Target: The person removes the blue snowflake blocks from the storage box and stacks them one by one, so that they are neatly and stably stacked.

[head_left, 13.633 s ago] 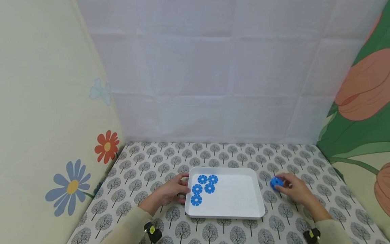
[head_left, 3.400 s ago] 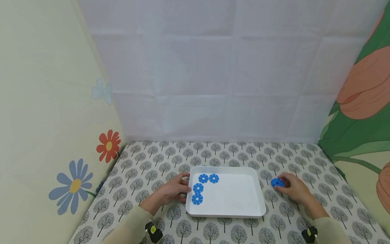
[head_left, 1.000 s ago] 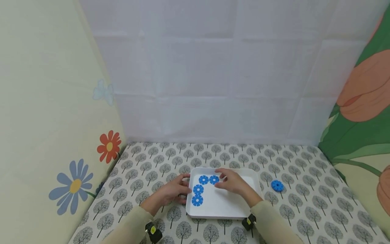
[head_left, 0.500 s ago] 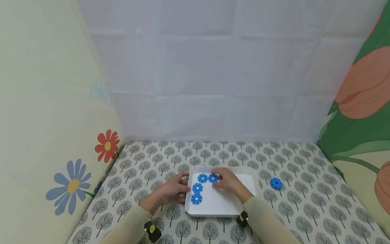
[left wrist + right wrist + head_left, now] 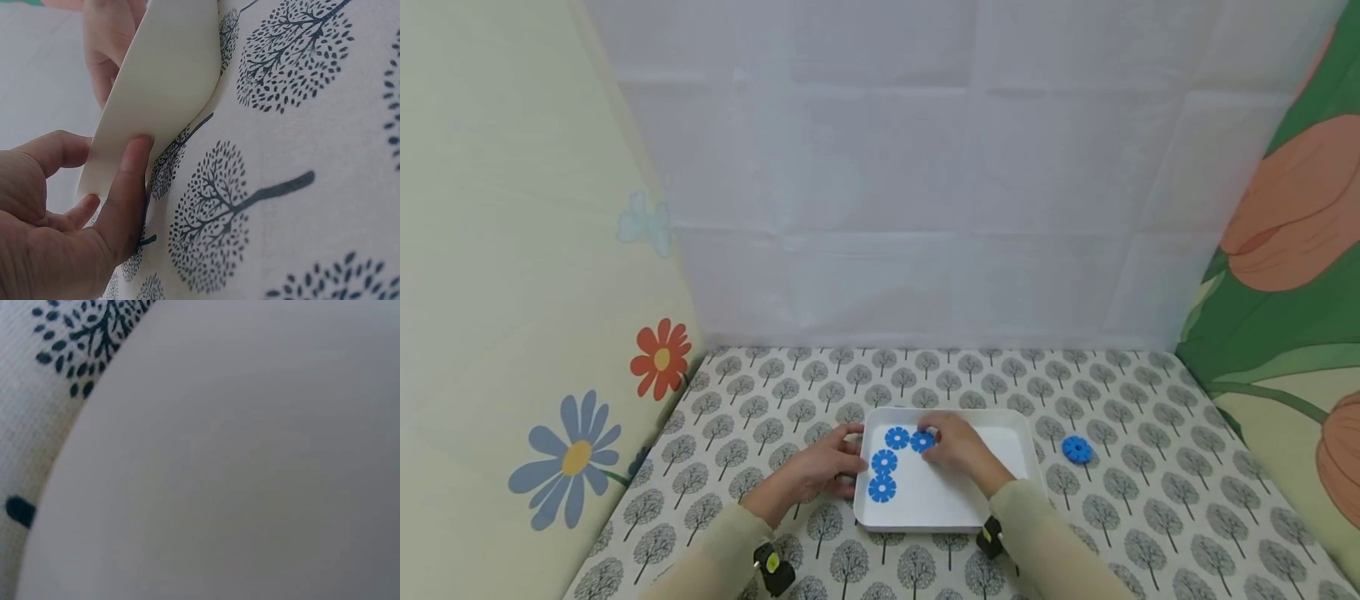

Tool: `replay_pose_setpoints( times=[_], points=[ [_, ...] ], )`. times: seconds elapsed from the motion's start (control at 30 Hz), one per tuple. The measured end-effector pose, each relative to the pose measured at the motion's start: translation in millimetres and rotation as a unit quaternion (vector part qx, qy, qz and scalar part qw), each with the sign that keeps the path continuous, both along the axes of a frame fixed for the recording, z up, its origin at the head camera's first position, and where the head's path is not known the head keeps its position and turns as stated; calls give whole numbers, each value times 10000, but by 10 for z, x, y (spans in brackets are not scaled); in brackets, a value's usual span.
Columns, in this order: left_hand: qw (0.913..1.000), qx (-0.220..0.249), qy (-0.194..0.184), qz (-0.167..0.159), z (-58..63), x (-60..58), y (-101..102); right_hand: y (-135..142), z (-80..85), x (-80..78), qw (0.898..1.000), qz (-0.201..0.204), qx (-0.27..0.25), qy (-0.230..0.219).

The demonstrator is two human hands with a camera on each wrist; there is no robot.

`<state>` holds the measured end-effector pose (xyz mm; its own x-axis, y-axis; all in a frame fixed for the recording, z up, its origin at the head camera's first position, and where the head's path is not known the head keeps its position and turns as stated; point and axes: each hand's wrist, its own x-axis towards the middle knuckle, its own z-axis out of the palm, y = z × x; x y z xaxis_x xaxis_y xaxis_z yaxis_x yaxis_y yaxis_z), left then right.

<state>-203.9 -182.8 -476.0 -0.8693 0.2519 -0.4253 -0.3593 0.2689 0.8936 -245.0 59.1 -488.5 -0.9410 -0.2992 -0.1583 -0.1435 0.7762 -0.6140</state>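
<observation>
A white tray [image 5: 977, 483] lies on the table with several blue notched discs in its left part, two touching discs along the left side and two at the back. My left hand [image 5: 829, 467] holds the tray's left side; in the left wrist view a finger [image 5: 134, 169] presses its outer wall and others reach its rim. My right hand [image 5: 958, 443] reaches into the tray, thumb and fingers pinching the rearmost right blue disc [image 5: 921, 442], whose right edge they hide. The right wrist view shows mostly blurred tray wall [image 5: 206, 456].
A thick-looking blue disc pile [image 5: 1077, 450] lies on the tree-print tablecloth [image 5: 1120, 517], right of the tray. A white cloth wall [image 5: 880, 208] rises behind the table, with flower-print panels on both sides.
One inner disc left the tray between the two oldest frames. Since 3.4 s ago my right hand moved left from the pile into the tray and closed on the back right disc. Left hand stayed put.
</observation>
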Motion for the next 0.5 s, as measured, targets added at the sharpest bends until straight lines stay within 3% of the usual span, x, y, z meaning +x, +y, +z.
replay_pose_setpoints(
  times=[0.5],
  points=[
    [10000, 30, 29, -23, -32, -12, 1, -2, -23, -7, 9999, -141, -6, 28]
  ],
)
